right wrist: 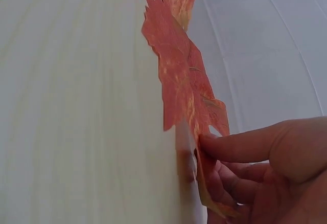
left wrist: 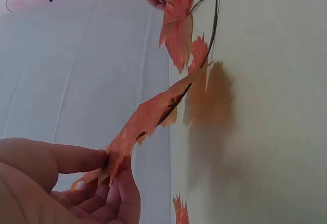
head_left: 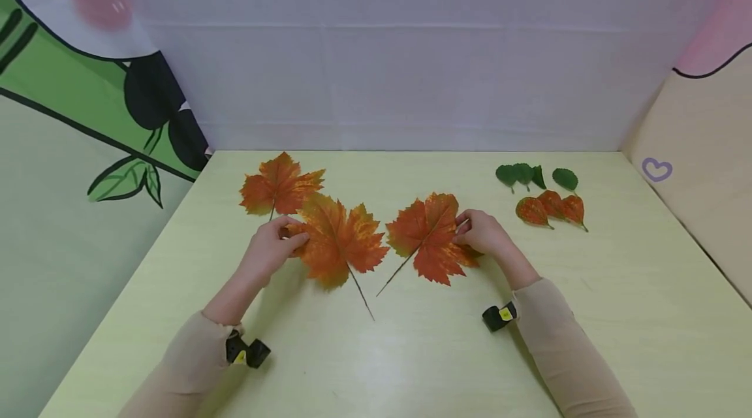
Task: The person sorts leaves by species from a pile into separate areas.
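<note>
My left hand (head_left: 273,248) pinches the left edge of an orange maple leaf (head_left: 341,241) between thumb and fingers. In the left wrist view this leaf (left wrist: 148,114) is tilted, partly raised off the table, its dark stem trailing. My right hand (head_left: 484,233) pinches the right edge of a redder maple leaf (head_left: 431,235), whose stem points down and left. The right wrist view shows the thumb pressed on that leaf (right wrist: 179,70). The two held leaves are close together, with a narrow gap between them. A third maple leaf (head_left: 279,184) lies behind the left hand.
Several small green leaves (head_left: 523,174) lie at the back right of the pale table (head_left: 423,359). In front of them are three small orange-red leaves (head_left: 551,206). A light cloth wall (head_left: 382,85) rises along the table's back edge.
</note>
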Available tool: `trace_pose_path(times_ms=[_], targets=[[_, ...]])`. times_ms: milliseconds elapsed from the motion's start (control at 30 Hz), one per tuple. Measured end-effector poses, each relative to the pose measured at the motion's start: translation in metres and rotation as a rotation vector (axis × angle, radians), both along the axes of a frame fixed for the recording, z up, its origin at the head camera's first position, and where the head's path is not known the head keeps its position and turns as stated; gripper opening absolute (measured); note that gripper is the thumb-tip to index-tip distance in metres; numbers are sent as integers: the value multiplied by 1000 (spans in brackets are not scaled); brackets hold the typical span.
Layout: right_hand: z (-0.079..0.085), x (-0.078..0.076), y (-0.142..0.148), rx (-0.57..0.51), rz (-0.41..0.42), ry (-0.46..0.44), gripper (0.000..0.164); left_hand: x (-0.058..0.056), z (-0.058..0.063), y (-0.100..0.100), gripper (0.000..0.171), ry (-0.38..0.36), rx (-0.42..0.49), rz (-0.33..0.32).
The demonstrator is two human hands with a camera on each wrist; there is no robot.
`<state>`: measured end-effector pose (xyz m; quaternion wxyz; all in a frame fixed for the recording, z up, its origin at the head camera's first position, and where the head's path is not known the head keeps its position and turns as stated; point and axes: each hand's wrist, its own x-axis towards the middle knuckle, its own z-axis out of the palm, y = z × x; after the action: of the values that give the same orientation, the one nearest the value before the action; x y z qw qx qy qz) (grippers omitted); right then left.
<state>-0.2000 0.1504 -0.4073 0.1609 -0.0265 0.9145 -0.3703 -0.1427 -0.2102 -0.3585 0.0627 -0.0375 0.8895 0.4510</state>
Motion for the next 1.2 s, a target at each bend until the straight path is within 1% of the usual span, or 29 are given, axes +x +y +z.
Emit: trace_pose_path(times_ms=[167, 300, 367, 467, 600, 667, 767, 833, 1000, 1133, 1200], targets=[[0, 1, 0, 5, -2, 1, 33, -31, 2, -3, 33, -10, -45, 5], [1, 1, 1, 10, -1, 5, 34, -57, 2, -2, 32, 0, -79, 30], [1, 2, 1, 16, -3, 7, 34, -68, 1, 1, 34, 6, -101, 39], [0, 3, 2, 22, -2, 10, 34, -82, -1, 6, 35, 7, -122, 60], [0, 3, 0, 11, 9, 8, 35, -97, -5, 9, 37, 19, -151, 76], [-1, 3, -1, 10, 9, 6, 34, -105, -6, 11, 35, 26, -163, 83], [0, 2, -1, 18, 3, 10, 34, -117, -9, 15, 31, 26, -155, 93], [0, 2, -1, 19, 3, 10, 33, -123, -12, 17, 27, 13, -129, 107], [-1, 1, -1, 23, 2, 12, 32, -138, -18, 22, 27, -5, -70, 156], [-2, 0, 0, 25, 4, 20, 33, -148, -23, 25, 26, 8, -92, 193], [-2, 0, 1, 25, 2, 21, 33, -152, -25, 26, 26, 22, -157, 200]])
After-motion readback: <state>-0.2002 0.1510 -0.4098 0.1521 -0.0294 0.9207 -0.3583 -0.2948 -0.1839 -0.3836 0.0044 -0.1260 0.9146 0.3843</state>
